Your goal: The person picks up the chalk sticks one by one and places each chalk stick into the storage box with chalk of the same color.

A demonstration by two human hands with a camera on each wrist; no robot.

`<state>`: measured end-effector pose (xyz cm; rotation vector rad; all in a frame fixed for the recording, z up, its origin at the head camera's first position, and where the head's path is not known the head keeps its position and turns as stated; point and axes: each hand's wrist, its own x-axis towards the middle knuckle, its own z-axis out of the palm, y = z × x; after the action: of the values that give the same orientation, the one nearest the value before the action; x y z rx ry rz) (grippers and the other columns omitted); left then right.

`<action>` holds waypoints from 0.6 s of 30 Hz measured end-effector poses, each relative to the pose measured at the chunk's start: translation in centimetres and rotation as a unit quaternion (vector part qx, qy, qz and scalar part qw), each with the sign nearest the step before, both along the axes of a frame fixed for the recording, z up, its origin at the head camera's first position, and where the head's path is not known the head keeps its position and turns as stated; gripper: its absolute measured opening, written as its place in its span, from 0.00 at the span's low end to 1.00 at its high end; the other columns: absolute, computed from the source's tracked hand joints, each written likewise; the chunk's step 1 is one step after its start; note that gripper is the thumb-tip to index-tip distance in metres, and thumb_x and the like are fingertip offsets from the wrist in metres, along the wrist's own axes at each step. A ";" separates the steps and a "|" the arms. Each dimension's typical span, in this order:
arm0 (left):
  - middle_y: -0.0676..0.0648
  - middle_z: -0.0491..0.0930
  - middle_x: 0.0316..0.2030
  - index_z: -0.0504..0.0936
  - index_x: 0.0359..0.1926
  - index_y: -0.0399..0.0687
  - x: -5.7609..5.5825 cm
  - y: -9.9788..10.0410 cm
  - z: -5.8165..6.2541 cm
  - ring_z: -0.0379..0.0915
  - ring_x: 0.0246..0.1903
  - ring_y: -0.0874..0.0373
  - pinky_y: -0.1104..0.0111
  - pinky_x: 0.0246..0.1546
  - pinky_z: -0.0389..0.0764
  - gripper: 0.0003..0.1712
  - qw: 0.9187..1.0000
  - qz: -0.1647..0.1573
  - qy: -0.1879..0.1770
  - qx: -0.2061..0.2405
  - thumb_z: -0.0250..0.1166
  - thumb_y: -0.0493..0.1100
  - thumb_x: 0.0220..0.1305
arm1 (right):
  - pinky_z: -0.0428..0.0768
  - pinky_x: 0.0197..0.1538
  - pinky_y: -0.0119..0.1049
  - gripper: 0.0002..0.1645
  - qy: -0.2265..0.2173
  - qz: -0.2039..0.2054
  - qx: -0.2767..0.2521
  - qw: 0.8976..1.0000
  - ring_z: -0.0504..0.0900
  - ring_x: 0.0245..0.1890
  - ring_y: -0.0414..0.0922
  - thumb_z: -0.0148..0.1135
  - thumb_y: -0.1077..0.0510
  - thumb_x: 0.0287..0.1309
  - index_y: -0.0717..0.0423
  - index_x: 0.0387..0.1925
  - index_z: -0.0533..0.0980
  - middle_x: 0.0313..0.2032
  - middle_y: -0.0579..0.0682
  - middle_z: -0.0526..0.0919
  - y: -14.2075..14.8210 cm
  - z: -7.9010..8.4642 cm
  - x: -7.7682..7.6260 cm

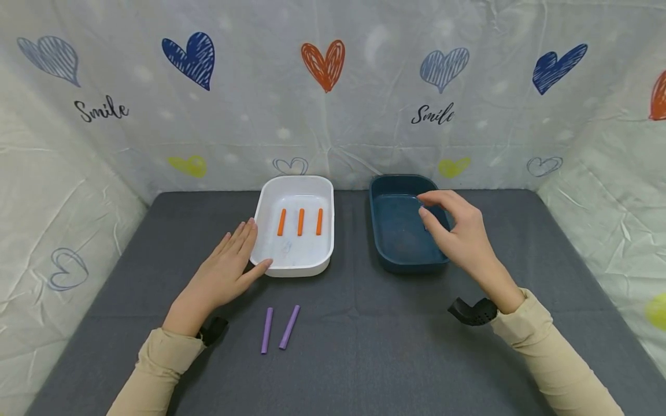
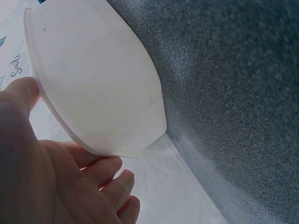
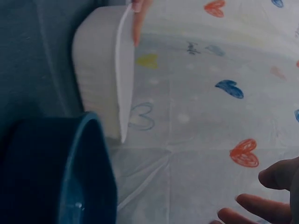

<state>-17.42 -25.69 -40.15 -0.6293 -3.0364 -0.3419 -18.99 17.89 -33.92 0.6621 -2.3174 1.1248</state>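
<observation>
Against the near-left rim of a white tray (image 1: 307, 270) lies my left hand (image 1: 221, 274), its fingers stretched along the side and its thumb at the front corner. The left wrist view shows that hand's fingers and thumb touching the tray's rim. Three short orange sticks (image 1: 300, 222) lie side by side inside the white tray. Over the right side of a dark blue tray (image 1: 387, 245) hovers my right hand (image 1: 460, 225), thumb and forefinger apart with nothing seen between them. A small blue bit shows beside its thumb; I cannot tell what it is.
Two purple sticks, one upright in view (image 1: 267, 330) and one slanted (image 1: 289, 327), lie on the grey tablecloth (image 1: 359, 358) in front of the white tray. A white curtain (image 1: 374, 110) printed with hearts hangs behind both trays and at the sides.
</observation>
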 end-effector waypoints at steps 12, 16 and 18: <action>0.36 0.39 0.77 0.42 0.77 0.32 0.0 0.0 -0.1 0.35 0.76 0.41 0.48 0.74 0.43 0.50 1.000 0.000 0.003 0.000 0.48 0.65 0.75 | 0.72 0.59 0.58 0.19 -0.040 -0.050 0.028 0.998 0.75 0.59 0.54 0.63 0.62 0.65 0.60 0.56 0.78 0.57 0.55 0.79 3.3 -4.7 2.3; 0.36 0.39 0.77 0.42 0.77 0.32 0.0 0.0 -0.1 0.35 0.76 0.41 0.48 0.74 0.42 0.50 1.000 0.000 0.003 0.001 0.48 0.64 0.75 | 0.70 0.59 0.60 0.18 -0.055 -0.061 0.026 0.996 0.74 0.59 0.55 0.62 0.62 0.66 0.61 0.56 0.78 0.58 0.55 0.79 4.1 -6.3 2.6; 0.36 0.39 0.77 0.42 0.77 0.32 0.0 0.0 -0.1 0.35 0.76 0.41 0.49 0.74 0.42 0.50 1.000 0.000 0.001 0.001 0.48 0.65 0.75 | 0.69 0.60 0.60 0.18 -0.062 -0.065 0.025 0.996 0.73 0.60 0.55 0.61 0.62 0.66 0.61 0.56 0.78 0.58 0.55 0.79 4.3 -6.9 2.8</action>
<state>-17.44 -25.70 -40.23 -0.6277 -3.0339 -0.3451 -16.19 22.18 -40.85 0.4632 -2.4602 1.0790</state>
